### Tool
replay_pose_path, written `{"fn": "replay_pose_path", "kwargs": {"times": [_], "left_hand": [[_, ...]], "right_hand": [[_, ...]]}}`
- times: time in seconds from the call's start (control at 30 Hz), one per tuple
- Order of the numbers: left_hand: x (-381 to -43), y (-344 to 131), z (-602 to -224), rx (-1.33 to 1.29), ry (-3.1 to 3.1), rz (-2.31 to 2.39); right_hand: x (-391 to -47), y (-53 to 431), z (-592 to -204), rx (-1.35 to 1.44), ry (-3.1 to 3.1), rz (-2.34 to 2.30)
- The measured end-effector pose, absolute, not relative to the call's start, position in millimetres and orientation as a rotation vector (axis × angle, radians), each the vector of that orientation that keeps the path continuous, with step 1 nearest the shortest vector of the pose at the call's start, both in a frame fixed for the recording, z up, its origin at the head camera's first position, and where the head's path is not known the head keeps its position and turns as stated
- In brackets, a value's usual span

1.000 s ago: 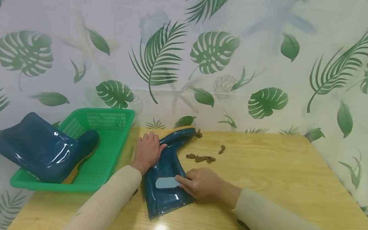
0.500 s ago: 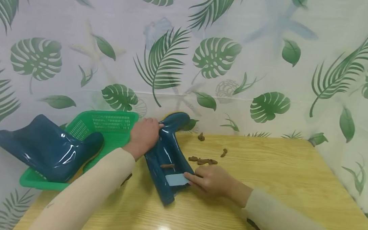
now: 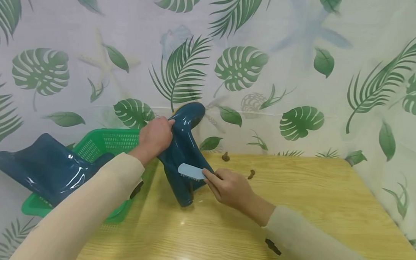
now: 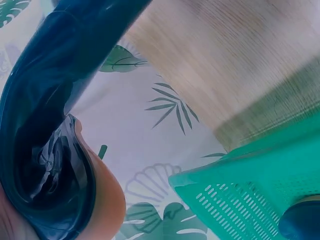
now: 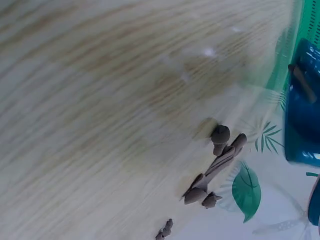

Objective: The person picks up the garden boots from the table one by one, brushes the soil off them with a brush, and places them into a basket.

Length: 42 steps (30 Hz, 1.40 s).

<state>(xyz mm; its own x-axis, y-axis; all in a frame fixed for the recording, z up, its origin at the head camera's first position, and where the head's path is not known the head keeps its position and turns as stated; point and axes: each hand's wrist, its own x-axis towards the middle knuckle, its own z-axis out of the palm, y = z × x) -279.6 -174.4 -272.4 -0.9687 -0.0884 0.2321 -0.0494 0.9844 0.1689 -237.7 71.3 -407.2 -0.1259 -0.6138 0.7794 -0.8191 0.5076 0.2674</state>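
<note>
A dark blue rubber boot (image 3: pixel 185 144) is held by my left hand (image 3: pixel 156 136), which grips it around the heel and ankle. The boot's toe points up, its shaft slopes down over the table, and its tan sole (image 4: pixel 107 195) shows in the left wrist view. My right hand (image 3: pixel 231 186) holds a light blue brush (image 3: pixel 191 171), bristles down, over the shaft. Whether the bristles touch the boot I cannot tell. On the shaft lies a brown piece (image 5: pixel 303 85), seen in the right wrist view.
A second blue boot (image 3: pixel 52 166) leans in a green basket (image 3: pixel 121 140) at the left, partly behind my left sleeve. Several brown clumps (image 5: pixel 215 167) lie near the table's (image 3: pixel 312 198) back edge. A leaf-print cloth (image 3: pixel 249 120) hangs behind.
My left hand has lifted the boot off the table, toe end upward, and moved it slightly left. The brush has dipped with the boot's shaft, then risen again in my right hand.
</note>
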Motion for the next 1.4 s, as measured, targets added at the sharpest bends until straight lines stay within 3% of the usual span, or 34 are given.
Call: {"fn": "replay_pose_path", "kwargs": {"times": [0.43,0.73,0.97,1.4], "left_hand": [[-270.7,-203.6,-240.5,0.209,-2.841,-0.431],[-255.2,-243.3,-239.6,0.19,-2.88,-0.43],[-235.0,-288.9,-253.0,0.191,-2.938,-0.52],[-200.4,-363.3,-301.8,0.433,-3.124,-0.984]], "right_hand": [[-238.7,104.6,-415.5,1.243,-1.907,0.231],[-246.8,148.7,-421.2,1.242,-1.869,0.188],[-247.6,186.6,-430.6,1.156,-1.92,0.142],[-243.2,253.3,-441.1,1.009,-1.971,0.087]]}}
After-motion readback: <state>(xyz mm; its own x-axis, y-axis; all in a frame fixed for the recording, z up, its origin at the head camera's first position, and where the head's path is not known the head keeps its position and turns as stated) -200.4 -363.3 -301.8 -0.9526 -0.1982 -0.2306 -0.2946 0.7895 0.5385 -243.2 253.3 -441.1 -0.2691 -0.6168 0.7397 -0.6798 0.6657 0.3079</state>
